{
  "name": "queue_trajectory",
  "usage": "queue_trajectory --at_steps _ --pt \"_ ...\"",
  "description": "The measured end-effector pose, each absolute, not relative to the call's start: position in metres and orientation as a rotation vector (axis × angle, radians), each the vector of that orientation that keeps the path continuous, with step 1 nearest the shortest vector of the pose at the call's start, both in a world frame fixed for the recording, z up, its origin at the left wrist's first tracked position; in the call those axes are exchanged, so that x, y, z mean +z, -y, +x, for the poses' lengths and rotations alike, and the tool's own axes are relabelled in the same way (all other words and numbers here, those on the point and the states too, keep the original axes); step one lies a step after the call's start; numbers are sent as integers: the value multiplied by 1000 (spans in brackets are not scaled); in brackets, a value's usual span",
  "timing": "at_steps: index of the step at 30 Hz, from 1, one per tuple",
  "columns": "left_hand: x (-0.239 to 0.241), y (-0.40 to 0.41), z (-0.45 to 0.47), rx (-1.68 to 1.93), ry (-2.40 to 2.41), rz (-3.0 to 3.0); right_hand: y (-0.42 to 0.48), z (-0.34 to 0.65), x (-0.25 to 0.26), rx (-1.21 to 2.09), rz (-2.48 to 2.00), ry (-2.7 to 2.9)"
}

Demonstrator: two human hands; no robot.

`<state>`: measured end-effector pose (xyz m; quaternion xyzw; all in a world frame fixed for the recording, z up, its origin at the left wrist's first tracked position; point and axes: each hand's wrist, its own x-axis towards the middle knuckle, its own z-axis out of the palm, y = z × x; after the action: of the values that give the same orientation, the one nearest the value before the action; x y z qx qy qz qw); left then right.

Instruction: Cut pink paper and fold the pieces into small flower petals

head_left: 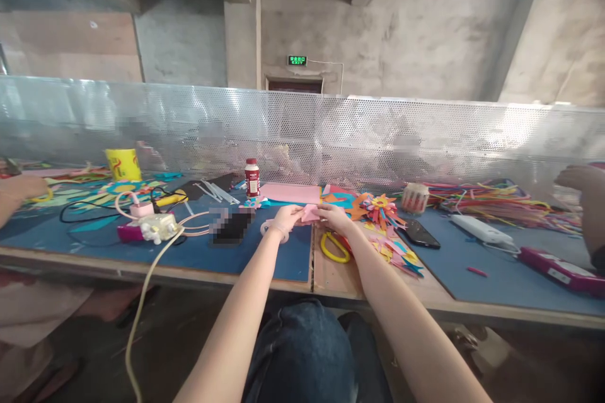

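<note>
Between my two hands is a small pink piece of paper (pixel 309 213), raised a little over the table. My left hand (pixel 289 216) grips its left side with the fingers closed. On the right, my right hand (pixel 332 217) pinches the other edge. Yellow-handled scissors (pixel 335 248) lie just below my right hand, partly hidden by my forearm. Behind my hands a larger sheet of pink paper (pixel 297 193) lies flat. An orange and pink paper flower (pixel 379 204) sits to the right, with cut paper scraps (pixel 394 250) in front of it.
A red-capped bottle (pixel 252 177) stands behind my left hand. Left are a power strip (pixel 155 227) with cables and a yellow container (pixel 123 165). A phone (pixel 420 233) and colourful strips (pixel 491 201) lie right. Other people's hands (pixel 21 192) show at both sides. A perforated metal screen (pixel 378 138) borders the table.
</note>
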<state>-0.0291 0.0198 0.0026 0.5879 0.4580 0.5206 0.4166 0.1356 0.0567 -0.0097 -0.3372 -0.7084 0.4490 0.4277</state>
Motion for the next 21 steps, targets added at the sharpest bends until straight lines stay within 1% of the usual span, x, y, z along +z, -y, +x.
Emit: queue_trajectory --at_steps 5,14,19,21 --pt "0 -24 -35 1365 -1182 1449 -57 130 -8 969 -834 1805" --pt "-5 -25 -39 1429 -1107 1302 -49 114 -5 568 -784 1931" --pt "0 -18 -39 1459 -982 1242 -43 108 -5 147 -808 2062" --pt "1 -16 -39 1464 -920 1219 -40 108 -6 34 -810 2115"
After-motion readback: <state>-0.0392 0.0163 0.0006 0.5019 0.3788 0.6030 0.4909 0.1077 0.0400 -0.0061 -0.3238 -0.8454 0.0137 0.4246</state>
